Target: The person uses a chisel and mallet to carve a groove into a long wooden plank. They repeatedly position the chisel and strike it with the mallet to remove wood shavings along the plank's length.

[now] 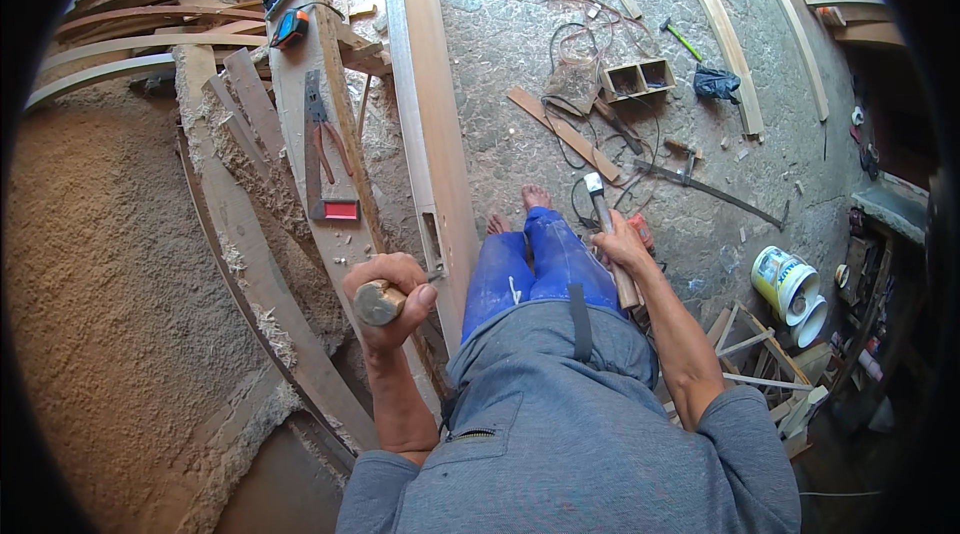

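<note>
My left hand (398, 272) is closed round the wooden handle of a chisel (378, 304). The handle's butt points up at me, and a bit of its metal shows beyond my fingers. Beside that hand lies a long wooden beam (436, 104) with a narrow slot (432, 232) cut in it, a little above the chisel. My right hand (624, 244) grips a hammer (597, 192) partway along its wooden handle, over my right thigh. The hammer's pale metal head points away from me, apart from the beam.
Pliers (328, 142), a red-handled try square (338, 210) and a tape measure (290, 29) lie on the plank bench (290, 84). Sawdust (90, 264) is heaped at left. A wooden box (638, 81), handsaw (715, 192), cables and boards lie on the floor. White buckets (785, 284) stand right.
</note>
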`<state>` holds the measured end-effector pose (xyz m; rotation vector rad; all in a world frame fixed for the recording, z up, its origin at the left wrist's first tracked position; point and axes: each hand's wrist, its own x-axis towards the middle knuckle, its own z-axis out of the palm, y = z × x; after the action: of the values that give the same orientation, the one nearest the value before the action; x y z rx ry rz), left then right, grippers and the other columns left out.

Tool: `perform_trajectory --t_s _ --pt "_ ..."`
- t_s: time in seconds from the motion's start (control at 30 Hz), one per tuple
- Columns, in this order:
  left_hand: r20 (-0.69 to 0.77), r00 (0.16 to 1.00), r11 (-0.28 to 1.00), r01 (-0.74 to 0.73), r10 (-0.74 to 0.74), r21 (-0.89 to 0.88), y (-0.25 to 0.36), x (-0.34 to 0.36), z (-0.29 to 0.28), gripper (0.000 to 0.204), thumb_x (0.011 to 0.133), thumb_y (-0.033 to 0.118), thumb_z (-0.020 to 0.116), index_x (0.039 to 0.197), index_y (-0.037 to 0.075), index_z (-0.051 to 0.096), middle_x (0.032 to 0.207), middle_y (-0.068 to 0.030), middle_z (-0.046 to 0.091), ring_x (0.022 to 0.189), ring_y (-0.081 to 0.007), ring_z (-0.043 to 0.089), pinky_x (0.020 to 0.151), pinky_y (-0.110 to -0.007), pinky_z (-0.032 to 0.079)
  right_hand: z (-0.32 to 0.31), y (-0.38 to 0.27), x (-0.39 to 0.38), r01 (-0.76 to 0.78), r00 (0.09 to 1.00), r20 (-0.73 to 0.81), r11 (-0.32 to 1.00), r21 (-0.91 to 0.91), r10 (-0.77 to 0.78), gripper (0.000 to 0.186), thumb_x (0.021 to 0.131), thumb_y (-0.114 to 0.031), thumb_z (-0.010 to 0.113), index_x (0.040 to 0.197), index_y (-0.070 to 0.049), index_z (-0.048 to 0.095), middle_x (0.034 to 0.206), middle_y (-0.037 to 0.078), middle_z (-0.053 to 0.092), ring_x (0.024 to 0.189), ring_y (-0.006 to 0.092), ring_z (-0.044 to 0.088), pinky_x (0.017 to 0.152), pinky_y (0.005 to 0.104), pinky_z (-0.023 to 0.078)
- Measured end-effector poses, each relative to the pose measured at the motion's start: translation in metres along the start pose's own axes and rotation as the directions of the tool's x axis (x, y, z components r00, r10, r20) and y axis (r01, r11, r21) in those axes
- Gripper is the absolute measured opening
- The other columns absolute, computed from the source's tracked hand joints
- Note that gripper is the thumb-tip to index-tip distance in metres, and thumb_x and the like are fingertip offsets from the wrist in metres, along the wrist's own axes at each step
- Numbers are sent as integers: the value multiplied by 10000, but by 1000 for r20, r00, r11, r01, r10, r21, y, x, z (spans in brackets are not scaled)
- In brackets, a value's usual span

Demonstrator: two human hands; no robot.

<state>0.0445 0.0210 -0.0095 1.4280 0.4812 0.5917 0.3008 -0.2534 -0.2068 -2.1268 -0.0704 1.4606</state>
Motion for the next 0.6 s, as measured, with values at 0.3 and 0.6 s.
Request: perform_trajectory --t_s 0.3,0.6 --pt "-400 914 880 130 72 457 12 -24 -33 144 901 61 793 881 38 652 765 -4 635 673 -47 578 590 -231 471 7 46 -23 55 997 45 998 10 -55 346 837 -45 671 1171 -61 581 759 18 572 481 122 524 429 298 447" --pt "-578 776 940 -54 251 336 11 -81 -42 232 875 120 838 809 68 622 706 22 577 637 -59 527 569 -253 432 39 48 -77 2 999 39 998 -68 1 378 826 -36 678 1197 -58 608 789 24 592 527 118 543 455 298 453"
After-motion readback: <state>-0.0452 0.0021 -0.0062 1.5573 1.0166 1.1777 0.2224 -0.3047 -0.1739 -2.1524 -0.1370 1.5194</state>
